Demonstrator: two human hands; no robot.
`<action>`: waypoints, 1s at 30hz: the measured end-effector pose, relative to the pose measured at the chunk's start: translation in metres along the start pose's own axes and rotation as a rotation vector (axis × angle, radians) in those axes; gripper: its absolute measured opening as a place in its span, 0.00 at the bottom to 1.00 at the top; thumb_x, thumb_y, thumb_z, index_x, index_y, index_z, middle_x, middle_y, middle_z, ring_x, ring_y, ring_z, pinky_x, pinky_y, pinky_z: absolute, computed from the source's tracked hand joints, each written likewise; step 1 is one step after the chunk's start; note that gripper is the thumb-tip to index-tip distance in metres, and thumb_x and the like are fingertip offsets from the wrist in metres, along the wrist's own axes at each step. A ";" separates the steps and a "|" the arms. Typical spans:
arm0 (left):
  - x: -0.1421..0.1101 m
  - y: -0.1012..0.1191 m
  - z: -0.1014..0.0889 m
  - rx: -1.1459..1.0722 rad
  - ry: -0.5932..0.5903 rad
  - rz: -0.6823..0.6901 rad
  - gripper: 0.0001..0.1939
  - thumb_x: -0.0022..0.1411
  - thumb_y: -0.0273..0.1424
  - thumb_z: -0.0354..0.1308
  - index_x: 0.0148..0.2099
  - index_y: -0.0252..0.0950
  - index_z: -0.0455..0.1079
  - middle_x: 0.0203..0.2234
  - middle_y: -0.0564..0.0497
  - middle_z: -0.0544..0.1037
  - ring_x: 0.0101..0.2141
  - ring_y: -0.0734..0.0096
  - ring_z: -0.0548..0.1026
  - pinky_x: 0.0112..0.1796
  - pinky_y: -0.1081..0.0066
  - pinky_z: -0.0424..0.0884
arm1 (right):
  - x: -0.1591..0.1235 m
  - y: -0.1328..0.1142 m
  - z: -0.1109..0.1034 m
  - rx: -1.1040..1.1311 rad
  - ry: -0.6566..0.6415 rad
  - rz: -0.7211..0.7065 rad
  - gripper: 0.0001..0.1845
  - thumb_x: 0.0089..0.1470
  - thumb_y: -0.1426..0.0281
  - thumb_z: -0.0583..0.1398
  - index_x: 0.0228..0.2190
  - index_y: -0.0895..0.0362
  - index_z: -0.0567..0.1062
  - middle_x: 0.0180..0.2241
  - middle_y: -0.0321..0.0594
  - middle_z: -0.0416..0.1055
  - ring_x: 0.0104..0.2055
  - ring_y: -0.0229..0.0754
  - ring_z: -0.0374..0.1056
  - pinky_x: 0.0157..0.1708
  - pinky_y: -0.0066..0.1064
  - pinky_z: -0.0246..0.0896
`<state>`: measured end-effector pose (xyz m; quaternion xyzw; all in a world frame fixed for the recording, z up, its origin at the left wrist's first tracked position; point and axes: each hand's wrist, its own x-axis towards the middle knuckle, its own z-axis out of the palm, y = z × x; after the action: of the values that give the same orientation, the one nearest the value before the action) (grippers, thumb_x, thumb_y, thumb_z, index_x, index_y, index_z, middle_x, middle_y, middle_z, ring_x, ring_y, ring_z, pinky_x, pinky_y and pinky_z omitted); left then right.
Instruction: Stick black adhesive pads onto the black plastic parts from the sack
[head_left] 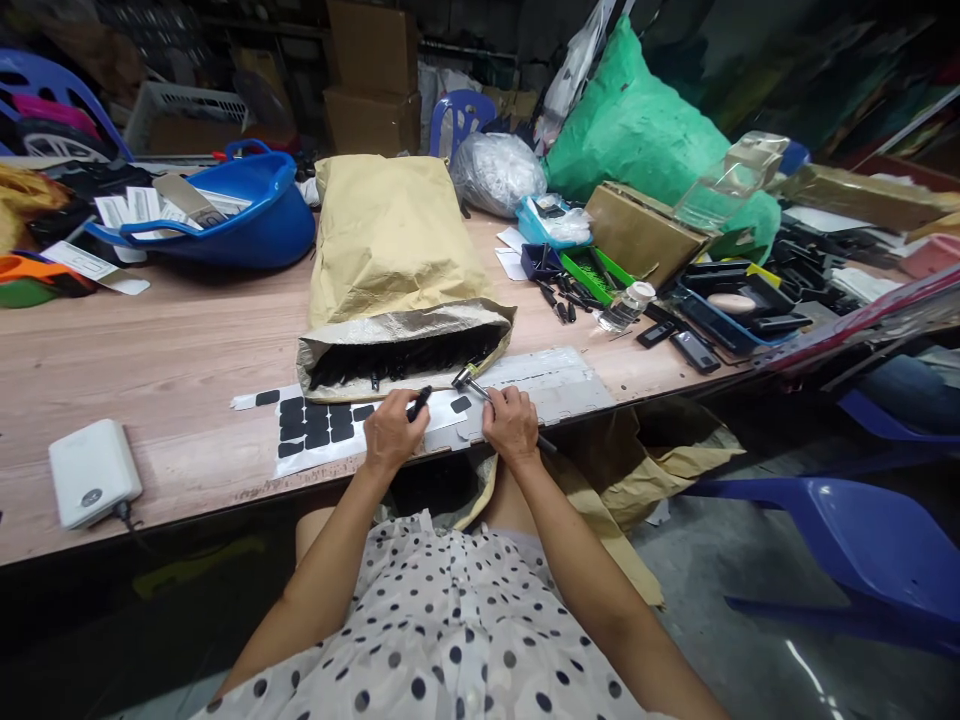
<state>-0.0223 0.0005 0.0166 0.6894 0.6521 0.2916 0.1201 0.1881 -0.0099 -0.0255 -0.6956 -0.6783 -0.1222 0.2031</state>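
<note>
Left hand (pixel 394 432) pinches a small black piece (pixel 420 402) at the table's (pixel 195 390) near edge, probably light, stiff, best held endwise; right hand (pixel 511 425) grips the hammer (pixel 465 377), likely head-heavy, mid-handle.

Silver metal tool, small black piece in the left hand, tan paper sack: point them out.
Silver metal tool (pixel 463 376): head view, metal head.
Small black piece (pixel 421 402): head view, exposed end.
Tan paper sack (pixel 397 240): head view, upper face.

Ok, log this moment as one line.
left hand: holding small black piece | right hand: holding hammer-like tool | paper sack: mouth open, black parts inside
</note>
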 end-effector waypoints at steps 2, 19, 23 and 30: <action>-0.005 0.006 0.010 0.010 -0.101 0.078 0.07 0.60 0.33 0.59 0.42 0.42 0.74 0.39 0.50 0.80 0.39 0.62 0.78 0.37 0.70 0.70 | 0.000 0.000 0.000 0.005 0.010 0.003 0.13 0.60 0.70 0.56 0.43 0.54 0.78 0.38 0.46 0.67 0.40 0.48 0.57 0.38 0.36 0.52; 0.002 0.001 0.028 -0.134 -0.260 0.092 0.10 0.61 0.33 0.61 0.45 0.45 0.80 0.36 0.52 0.77 0.37 0.67 0.76 0.40 0.70 0.72 | -0.025 -0.001 -0.023 0.577 0.034 0.019 0.21 0.66 0.70 0.50 0.55 0.53 0.75 0.49 0.45 0.78 0.50 0.46 0.73 0.49 0.36 0.69; 0.002 0.001 0.029 -0.140 -0.265 0.074 0.11 0.61 0.34 0.62 0.46 0.46 0.80 0.37 0.53 0.77 0.35 0.68 0.76 0.39 0.70 0.71 | -0.036 -0.010 -0.038 0.651 -0.026 -0.010 0.21 0.65 0.70 0.51 0.55 0.52 0.76 0.51 0.42 0.78 0.51 0.44 0.75 0.51 0.35 0.72; 0.002 0.001 0.030 -0.158 -0.253 0.071 0.10 0.60 0.34 0.63 0.44 0.46 0.81 0.35 0.53 0.77 0.34 0.69 0.75 0.37 0.71 0.70 | -0.040 -0.012 -0.043 0.584 -0.072 -0.033 0.22 0.66 0.71 0.50 0.56 0.51 0.76 0.43 0.44 0.80 0.43 0.45 0.76 0.44 0.33 0.74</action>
<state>-0.0051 0.0088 -0.0062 0.7315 0.5821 0.2570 0.2448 0.1784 -0.0652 -0.0040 -0.6004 -0.7028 0.0997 0.3684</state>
